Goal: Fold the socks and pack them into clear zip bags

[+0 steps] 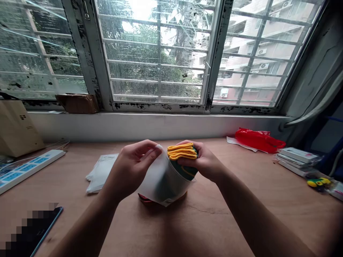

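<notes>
My left hand pinches the upper rim of a frosted plastic sleeve bag between thumb and fingers. My right hand grips a folded bundle of yellow and green fabric, whose lower part sits inside the bag's mouth. The green part shows dimly through the plastic. Under the bag, a red-edged item rests on the wooden tabletop, mostly hidden.
Flat translucent bags lie left of my hands, near a blue-and-white power strip. A red plastic bag and stacked white packages lie right. A dark phone sits front left; a window and sill edge the table's back.
</notes>
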A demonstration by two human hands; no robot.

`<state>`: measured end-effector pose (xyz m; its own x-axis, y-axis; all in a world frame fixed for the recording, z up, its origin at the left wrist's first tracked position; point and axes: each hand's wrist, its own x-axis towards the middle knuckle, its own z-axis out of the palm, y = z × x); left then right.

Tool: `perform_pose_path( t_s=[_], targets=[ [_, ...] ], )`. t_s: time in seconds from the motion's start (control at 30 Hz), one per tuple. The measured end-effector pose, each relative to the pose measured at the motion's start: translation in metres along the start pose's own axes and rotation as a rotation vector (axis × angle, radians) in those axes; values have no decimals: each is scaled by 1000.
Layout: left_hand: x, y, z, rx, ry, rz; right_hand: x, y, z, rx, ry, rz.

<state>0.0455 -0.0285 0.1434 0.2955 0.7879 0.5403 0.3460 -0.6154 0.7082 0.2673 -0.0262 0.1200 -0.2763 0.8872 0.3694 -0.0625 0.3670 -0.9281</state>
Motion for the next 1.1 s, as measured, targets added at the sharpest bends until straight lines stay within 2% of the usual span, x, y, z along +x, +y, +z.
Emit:
perform_pose_path(
  t_s=[0.13, 0.27, 0.47, 0.67, 0.8, 0.87, 1.1],
  targets=[
    [-1, 2, 1, 58, 4, 26, -2, -3, 2, -89, -92, -17],
    [-2, 1, 3, 146, 41, 37, -7, -8, 6, -241, -94, -50],
    [-3, 1, 7, 144, 42, 56, -7, -10, 6, -139, -253, 44],
    [-6, 9, 11, 196, 46, 120, -4, -3, 17, -143, -33, 84],
    [-6, 7, 11, 155, 70, 141, -7, -6, 25, -236, 20, 34],
    [-6, 6, 10, 146, 84, 139, -9, -8, 26, -235, -21, 4],
    [-5, 8, 8, 143, 100, 181, -12, -7, 27, 5, -205, -70]
  ],
)
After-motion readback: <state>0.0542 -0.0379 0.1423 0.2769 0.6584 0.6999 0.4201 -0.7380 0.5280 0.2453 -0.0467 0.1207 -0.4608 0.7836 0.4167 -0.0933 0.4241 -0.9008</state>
